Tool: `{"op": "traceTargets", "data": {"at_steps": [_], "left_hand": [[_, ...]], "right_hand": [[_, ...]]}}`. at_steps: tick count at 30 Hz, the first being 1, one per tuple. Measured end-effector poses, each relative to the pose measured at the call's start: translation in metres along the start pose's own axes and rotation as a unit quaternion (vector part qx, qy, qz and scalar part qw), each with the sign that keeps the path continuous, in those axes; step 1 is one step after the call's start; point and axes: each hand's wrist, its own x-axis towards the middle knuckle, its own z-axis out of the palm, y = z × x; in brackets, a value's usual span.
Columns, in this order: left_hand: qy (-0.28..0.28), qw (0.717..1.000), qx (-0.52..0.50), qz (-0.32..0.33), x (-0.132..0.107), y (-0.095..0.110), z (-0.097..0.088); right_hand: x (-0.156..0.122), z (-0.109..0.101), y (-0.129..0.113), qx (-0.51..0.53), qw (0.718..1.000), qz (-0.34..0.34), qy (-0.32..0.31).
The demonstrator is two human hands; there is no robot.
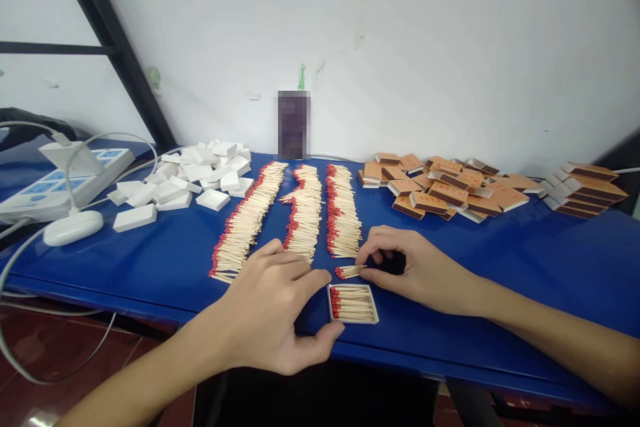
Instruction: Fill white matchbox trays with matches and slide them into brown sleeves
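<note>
A small white matchbox tray with a layer of red-tipped matches lies near the table's front edge. My left hand steadies its left end, index finger at the far corner and thumb at the near corner. Just behind the tray, my right hand pinches a few matches between thumb and index finger, their red heads pointing left. Beyond the hands run three rows of loose matches: a left row, a middle row partly behind my left hand, and a right row.
White empty trays are heaped at the back left. Orange matchbox sleeves lie piled at the back right, beside a stack of matchboxes. A power strip with cables sits at the left. A pixelated dark object stands against the wall.
</note>
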Motion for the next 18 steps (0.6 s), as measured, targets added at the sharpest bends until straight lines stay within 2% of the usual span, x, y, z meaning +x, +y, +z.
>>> {"op": "traceTargets", "data": {"at_steps": [4, 11, 18], "left_hand": [[-0.002, 1.0, -0.001, 0.001, -0.0004, -0.0003, 0.0004], [-0.002, 1.0, -0.002, 0.008, -0.0004, -0.0008, -0.0007], [0.0, 1.0, 0.002, 0.013, 0.0014, 0.0001, -0.0006]], "right_hand": [[0.0005, 0.0, 0.0006, -0.022, 1.0, -0.015, 0.004], [0.0014, -0.0032, -0.0013, 0.002, 1.0, 0.018, -0.021], [0.0018, -0.0028, -0.0011, 0.001, 1.0, 0.008, -0.017]]}}
